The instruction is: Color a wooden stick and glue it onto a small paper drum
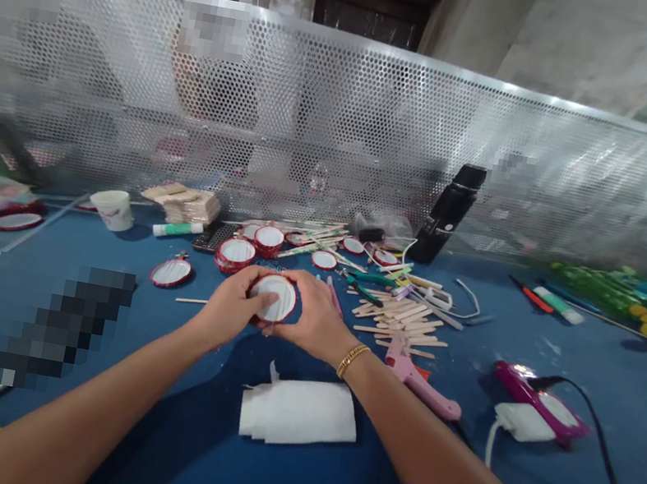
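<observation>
Both my hands are closed around a round white disc with a red rim (276, 299), held just above the blue table. My left hand (232, 305) grips its left side, the thumb lying across the white face. On the opposite edge, the fingers of my right hand (316, 316) curl round the rim. Similar red-rimmed pieces lie about, among them a stack (235, 253) behind my left hand and a single one (171, 273) further left. Nearer to me rests a folded white cloth or paper (299, 413). Wooden craft sticks (409, 321) are scattered right of my right hand.
A pink glue gun (424, 383) lies beside my right forearm. Further right are a purple device (542, 402) with a cable and a white charger (524, 423). A black bottle (448, 214) stands before the perforated metal screen (345, 121), with a person behind it. A white cup (112, 210) stands back left.
</observation>
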The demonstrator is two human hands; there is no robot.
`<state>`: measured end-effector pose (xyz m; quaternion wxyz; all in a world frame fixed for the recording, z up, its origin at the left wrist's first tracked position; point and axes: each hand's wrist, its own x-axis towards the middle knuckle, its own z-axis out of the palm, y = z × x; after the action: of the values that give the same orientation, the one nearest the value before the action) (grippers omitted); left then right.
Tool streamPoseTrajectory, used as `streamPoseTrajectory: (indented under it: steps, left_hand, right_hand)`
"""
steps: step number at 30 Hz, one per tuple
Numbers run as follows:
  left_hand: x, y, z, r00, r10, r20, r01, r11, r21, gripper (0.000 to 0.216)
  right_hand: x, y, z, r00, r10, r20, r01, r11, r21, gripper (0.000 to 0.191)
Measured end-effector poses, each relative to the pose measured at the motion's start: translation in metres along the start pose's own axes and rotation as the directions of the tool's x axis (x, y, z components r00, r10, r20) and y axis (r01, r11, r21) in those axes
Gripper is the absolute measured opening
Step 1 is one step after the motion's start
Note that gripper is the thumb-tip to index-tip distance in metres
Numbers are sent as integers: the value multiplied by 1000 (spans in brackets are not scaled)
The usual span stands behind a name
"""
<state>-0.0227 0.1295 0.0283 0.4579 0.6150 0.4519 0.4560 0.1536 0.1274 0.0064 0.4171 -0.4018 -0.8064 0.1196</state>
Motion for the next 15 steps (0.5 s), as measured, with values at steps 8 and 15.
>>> streamPoseTrajectory:
  steps: [8, 15]
  left_hand:
    - [0, 5, 2, 990, -70, -124, 39, 971, -235, 43]
    - [2, 10, -2, 967, -131, -219, 53, 944, -327, 55]
  right_hand:
    - [0, 4, 17, 991, 129, -43, -97, 895, 435, 38]
    - [-1, 3, 17, 990, 60, -131, 6, 889, 457, 9]
